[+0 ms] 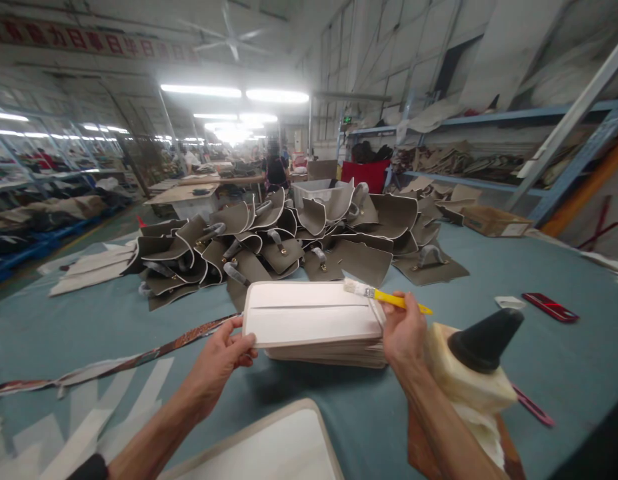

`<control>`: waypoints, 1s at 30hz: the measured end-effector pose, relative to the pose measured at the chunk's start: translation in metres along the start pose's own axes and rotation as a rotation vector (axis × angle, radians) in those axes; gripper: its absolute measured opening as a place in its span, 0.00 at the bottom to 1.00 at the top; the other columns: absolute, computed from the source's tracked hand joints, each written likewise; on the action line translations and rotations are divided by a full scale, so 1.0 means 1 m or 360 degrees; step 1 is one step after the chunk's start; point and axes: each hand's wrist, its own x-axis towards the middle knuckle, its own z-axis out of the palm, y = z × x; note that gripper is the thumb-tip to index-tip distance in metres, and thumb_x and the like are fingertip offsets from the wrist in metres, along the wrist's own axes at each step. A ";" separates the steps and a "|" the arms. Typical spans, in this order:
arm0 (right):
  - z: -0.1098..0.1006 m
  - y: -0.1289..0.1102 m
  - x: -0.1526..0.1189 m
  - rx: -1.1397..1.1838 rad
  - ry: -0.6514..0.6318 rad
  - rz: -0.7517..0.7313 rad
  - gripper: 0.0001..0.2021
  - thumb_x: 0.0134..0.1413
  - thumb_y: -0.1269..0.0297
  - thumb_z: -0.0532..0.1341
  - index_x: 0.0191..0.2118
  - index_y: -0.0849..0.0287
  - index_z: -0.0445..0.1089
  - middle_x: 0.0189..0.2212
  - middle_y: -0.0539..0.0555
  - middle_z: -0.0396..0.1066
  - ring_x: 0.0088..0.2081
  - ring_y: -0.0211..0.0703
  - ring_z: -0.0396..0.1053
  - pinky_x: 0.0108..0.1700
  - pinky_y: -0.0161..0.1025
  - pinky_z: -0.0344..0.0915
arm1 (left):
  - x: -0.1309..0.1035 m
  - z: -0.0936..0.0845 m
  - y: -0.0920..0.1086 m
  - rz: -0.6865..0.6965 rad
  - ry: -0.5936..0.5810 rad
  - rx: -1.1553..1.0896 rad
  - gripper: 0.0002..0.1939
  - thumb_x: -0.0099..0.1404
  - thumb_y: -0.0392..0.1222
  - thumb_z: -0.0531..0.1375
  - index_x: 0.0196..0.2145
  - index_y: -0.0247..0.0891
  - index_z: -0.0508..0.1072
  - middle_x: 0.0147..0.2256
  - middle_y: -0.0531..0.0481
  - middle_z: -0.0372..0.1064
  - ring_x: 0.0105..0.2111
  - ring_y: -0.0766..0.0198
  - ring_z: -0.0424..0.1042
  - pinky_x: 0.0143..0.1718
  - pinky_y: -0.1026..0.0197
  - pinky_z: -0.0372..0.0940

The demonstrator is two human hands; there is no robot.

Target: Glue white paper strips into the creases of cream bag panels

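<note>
My left hand pinches the near left corner of a white panel with a beige edge and a long slit across it. In my right hand is a paintbrush with a yellow handle, its pale bristles over the panel's far right corner. Some fingers of that hand are by the panel's right edge; whether they grip it I cannot tell. Under the panel sits a stack of similar panels. Another white panel lies nearest me. A cream glue bottle with a black cone top stands right of my right hand.
Behind the stack spreads a heap of grey-brown bag pieces with handles. White strips and a patterned strap lie left. A red phone, a pink tool and a cardboard box are on the right.
</note>
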 end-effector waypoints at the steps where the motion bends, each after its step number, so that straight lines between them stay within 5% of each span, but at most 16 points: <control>1: 0.002 -0.004 -0.006 -0.0029 -0.0022 -0.0024 0.19 0.52 0.45 0.69 0.33 0.57 0.69 0.18 0.42 0.63 0.23 0.36 0.64 0.34 0.34 0.65 | -0.001 0.001 0.000 0.0004 0.0003 0.0005 0.34 0.56 0.57 0.68 0.54 0.37 0.67 0.35 0.50 0.74 0.33 0.61 0.71 0.38 0.57 0.67; 8: 0.031 -0.038 -0.066 -0.0495 -0.0700 -0.0381 0.20 0.67 0.44 0.61 0.36 0.57 0.73 0.20 0.46 0.66 0.21 0.36 0.62 0.27 0.34 0.60 | -0.016 0.008 0.009 0.0100 0.0009 0.0123 0.33 0.58 0.60 0.65 0.54 0.37 0.67 0.28 0.50 0.76 0.32 0.59 0.72 0.36 0.58 0.64; 16: 0.051 -0.041 -0.094 -0.0719 -0.1288 -0.0568 0.12 0.67 0.55 0.61 0.40 0.55 0.78 0.24 0.50 0.73 0.24 0.40 0.67 0.29 0.37 0.66 | -0.035 0.018 0.024 0.0183 0.0017 0.0152 0.32 0.56 0.61 0.64 0.51 0.38 0.68 0.27 0.51 0.77 0.31 0.56 0.74 0.35 0.56 0.65; 20: 0.035 -0.053 -0.084 -0.0937 -0.1186 -0.0770 0.09 0.64 0.58 0.63 0.36 0.53 0.79 0.24 0.50 0.73 0.26 0.43 0.70 0.34 0.39 0.69 | -0.035 0.018 0.019 0.0180 0.0046 0.0040 0.32 0.54 0.60 0.66 0.50 0.38 0.68 0.28 0.50 0.76 0.33 0.56 0.75 0.35 0.56 0.65; 24: 0.001 -0.069 -0.067 -0.1130 -0.0856 -0.0781 0.12 0.64 0.54 0.62 0.37 0.55 0.79 0.22 0.50 0.72 0.24 0.43 0.69 0.30 0.39 0.66 | -0.037 0.017 0.014 0.0166 0.0040 -0.0066 0.33 0.53 0.58 0.67 0.51 0.38 0.68 0.32 0.49 0.78 0.35 0.56 0.77 0.36 0.57 0.68; 30: -0.024 -0.088 -0.070 -0.0864 -0.0431 -0.0701 0.19 0.67 0.46 0.61 0.38 0.59 0.74 0.21 0.47 0.68 0.23 0.38 0.64 0.28 0.36 0.62 | -0.043 0.021 0.021 0.0052 0.0022 -0.0315 0.28 0.55 0.50 0.67 0.50 0.38 0.67 0.39 0.46 0.78 0.33 0.59 0.78 0.33 0.59 0.72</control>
